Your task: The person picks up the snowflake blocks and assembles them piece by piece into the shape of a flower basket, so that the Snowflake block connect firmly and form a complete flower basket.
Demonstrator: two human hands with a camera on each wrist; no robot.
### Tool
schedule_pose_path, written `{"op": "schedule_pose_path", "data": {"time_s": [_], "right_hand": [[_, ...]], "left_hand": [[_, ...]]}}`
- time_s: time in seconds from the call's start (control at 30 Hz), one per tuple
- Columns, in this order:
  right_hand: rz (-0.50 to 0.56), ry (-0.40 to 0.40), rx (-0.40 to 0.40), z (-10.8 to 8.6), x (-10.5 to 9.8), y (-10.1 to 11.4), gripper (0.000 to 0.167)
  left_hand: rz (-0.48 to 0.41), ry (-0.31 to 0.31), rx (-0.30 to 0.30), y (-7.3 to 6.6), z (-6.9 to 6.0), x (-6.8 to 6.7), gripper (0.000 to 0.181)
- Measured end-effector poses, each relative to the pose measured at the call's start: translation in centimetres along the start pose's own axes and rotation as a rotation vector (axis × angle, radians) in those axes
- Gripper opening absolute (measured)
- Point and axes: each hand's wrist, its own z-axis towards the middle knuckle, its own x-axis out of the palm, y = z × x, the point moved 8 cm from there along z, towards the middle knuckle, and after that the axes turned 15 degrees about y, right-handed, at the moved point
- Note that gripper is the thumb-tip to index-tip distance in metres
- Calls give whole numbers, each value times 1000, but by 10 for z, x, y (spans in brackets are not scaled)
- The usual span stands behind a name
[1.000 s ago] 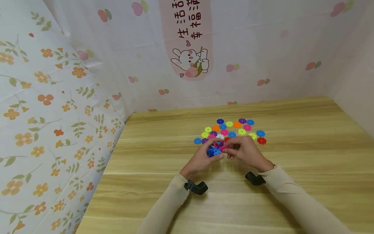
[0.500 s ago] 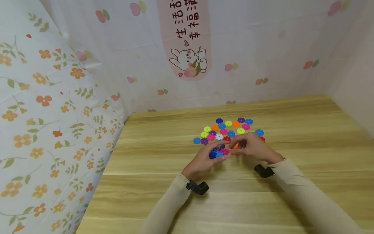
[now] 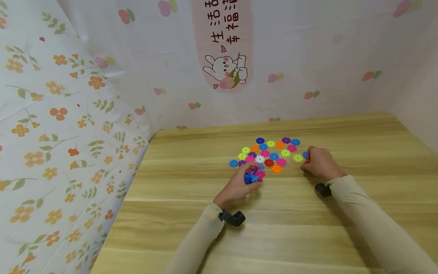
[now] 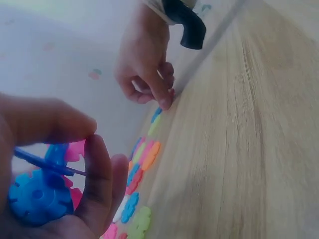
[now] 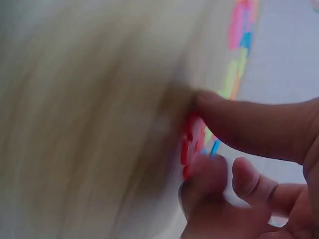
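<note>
My left hand [image 3: 236, 185] holds a cluster of joined snowflake discs [image 3: 249, 178], blue, purple and pink, just above the table. In the left wrist view, blue discs [image 4: 37, 199] and pink edges show inside the curled fingers; part of the cluster is hidden. Out to the right, my right hand [image 3: 321, 163] is down at the tabletop. Its thumb and a fingertip pinch a red snowflake disc [image 5: 192, 144], seen edge-on and blurred in the right wrist view. Partly behind that hand lies a blue disc [image 3: 305, 155].
Loose flat snowflake discs in many colours lie spread beyond the hands, among them an orange disc [image 3: 276, 169], a white disc [image 3: 259, 159] and a yellow-green disc [image 3: 297, 158]. They rest on a wooden table [image 3: 273, 236]. A patterned cloth [image 3: 294, 57] hangs behind it.
My right hand has left the pink disc on the cluster and moved right to the red disc on the table. The left hand stays nearly in place with the cluster.
</note>
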Motion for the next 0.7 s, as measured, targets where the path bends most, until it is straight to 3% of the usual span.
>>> {"op": "schedule_pose_path", "data": {"time_s": [0.1, 0.17, 0.27, 0.37, 0.5, 0.7], "right_hand": [[69, 46, -44, 0, 4, 7, 27], [131, 80, -122, -4, 10, 19, 17], [290, 135, -266, -12, 24, 47, 3], [439, 144, -379, -21, 36, 82, 10], [450, 21, -503, -30, 40, 119, 9], [391, -226, -656, -43, 39, 142, 10]], "left_hand": [[-54, -7, -12, 3, -3, -3, 46], [-63, -9, -12, 3, -4, -6, 45], [-51, -7, -4, 2, -4, -7, 44], [-18, -22, 4, 1, -2, -9, 45], [9, -43, 20, -4, 2, -9, 47], [48, -52, 34, -9, 5, -6, 47]]}}
